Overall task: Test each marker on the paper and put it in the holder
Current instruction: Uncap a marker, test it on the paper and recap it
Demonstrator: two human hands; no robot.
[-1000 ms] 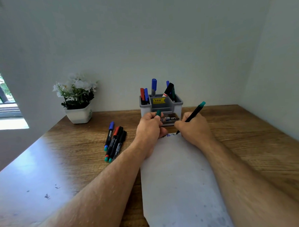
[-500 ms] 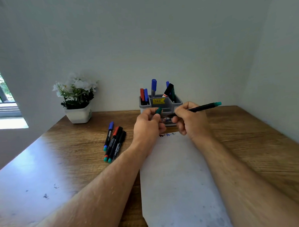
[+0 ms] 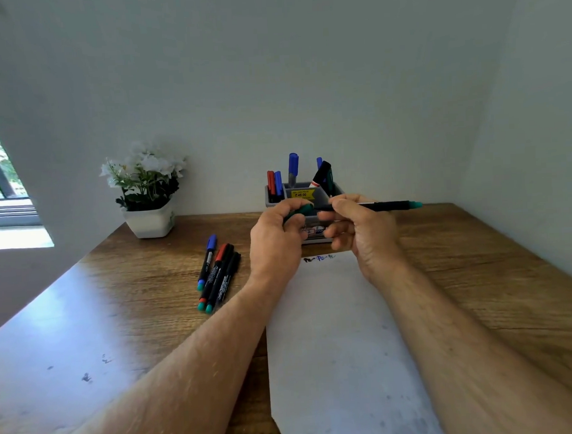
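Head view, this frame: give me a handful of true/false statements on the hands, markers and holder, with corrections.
1. The right hand holds a green marker roughly level. True.
2. The left hand is flat on the paper. False: it is raised, gripping the green cap.
3. Loose markers lie on the table left of the paper. True.
4. The holder is empty. False: several markers stand in it.
5. The paper bears no marks. False: small scribbles sit near its far edge.
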